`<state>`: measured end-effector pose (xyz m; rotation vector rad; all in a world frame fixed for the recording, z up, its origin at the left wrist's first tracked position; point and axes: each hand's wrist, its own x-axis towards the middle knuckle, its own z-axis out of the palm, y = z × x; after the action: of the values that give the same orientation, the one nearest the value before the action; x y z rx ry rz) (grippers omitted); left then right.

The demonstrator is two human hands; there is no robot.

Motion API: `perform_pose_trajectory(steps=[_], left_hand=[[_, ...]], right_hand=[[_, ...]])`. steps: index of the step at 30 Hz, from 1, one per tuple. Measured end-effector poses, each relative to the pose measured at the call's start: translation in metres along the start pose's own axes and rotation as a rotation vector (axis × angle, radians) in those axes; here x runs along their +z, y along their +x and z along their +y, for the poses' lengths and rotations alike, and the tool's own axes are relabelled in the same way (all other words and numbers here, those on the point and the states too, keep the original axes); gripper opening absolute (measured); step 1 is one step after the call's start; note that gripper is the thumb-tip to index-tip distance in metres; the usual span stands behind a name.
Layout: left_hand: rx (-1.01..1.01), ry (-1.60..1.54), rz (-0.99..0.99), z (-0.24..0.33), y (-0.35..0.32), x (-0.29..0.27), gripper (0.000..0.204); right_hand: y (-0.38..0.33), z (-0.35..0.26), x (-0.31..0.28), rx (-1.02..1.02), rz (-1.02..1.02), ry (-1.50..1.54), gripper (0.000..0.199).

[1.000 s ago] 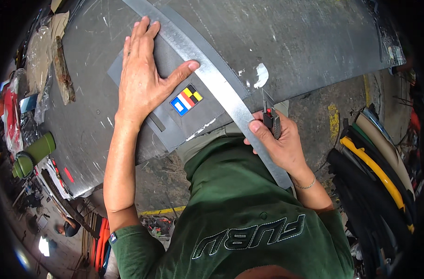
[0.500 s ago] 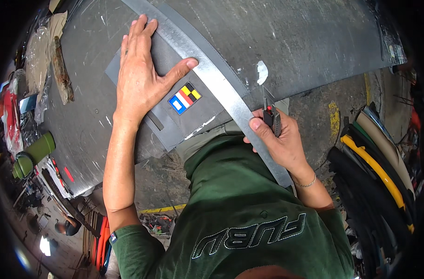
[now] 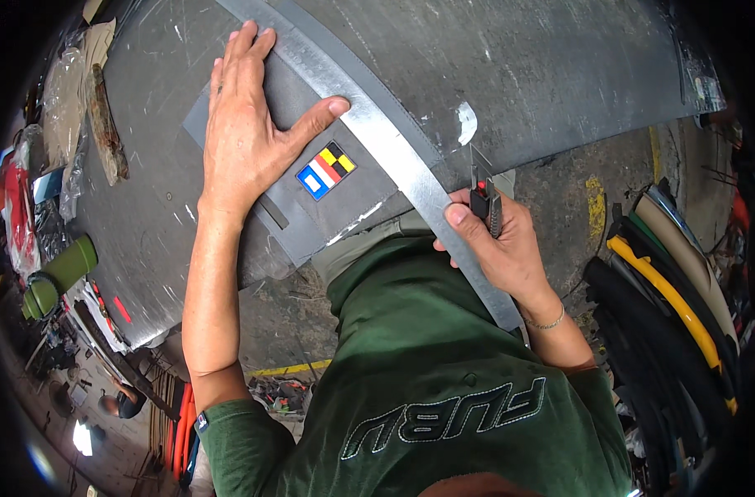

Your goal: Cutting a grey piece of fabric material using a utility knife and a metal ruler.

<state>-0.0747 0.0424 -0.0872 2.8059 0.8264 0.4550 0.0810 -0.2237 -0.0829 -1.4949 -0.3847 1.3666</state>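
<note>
Rests the left hand [image 3: 245, 145] flat at the upper left of centre, with its four fingers straight and close together, its thumb stretched well away from them, and nothing in its grasp. Touches the near edge of a long metal ruler [image 3: 386, 145] with the tip of that thumb, and covers part of a grey panel [image 3: 307, 219] with the palm. Has the ruler slanting from the top edge of the frame, left of centre, down to the right hand [image 3: 506, 253] and beyond it.

Pinches the ruler near its lower end, right of centre, between right thumb and fingers curled beneath. Holds in the same closed hand a utility knife [image 3: 486, 207], dark with a spot of red, with its thin blade out and pointing toward the top of the frame. Cannot tell about contact between blade and worktop [image 3: 560, 79].

Has the panel lying on the worktop at upper centre, partly under the ruler. Shows on the panel, just below the left thumb, a small multicoloured patch [image 3: 325, 171], and farther left a narrow dark bar [image 3: 275, 212].

Wears a green shirt [image 3: 427, 331]. Has a yellow roll [image 3: 672, 294] among black rolls [image 3: 643, 356] at the right, and a green cylinder [image 3: 69, 267] at the left.
</note>
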Motion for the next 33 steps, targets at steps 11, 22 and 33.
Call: perform_pose_trajectory(steps=[11,22,33], left_hand=[[0.017,0.013,0.015,-0.0015,0.0008,0.0015,0.107],[0.022,0.022,0.019,-0.0024,0.001,0.0016,0.108],[0.028,0.031,0.023,-0.0022,0.0009,0.0023,0.107]], right_hand=[[0.0003,0.0001,-0.0006,0.006,-0.007,0.018,0.032],[0.0016,0.0007,-0.0008,0.001,-0.011,0.02,0.032],[0.002,0.001,-0.002,0.002,-0.016,0.014,0.03]])
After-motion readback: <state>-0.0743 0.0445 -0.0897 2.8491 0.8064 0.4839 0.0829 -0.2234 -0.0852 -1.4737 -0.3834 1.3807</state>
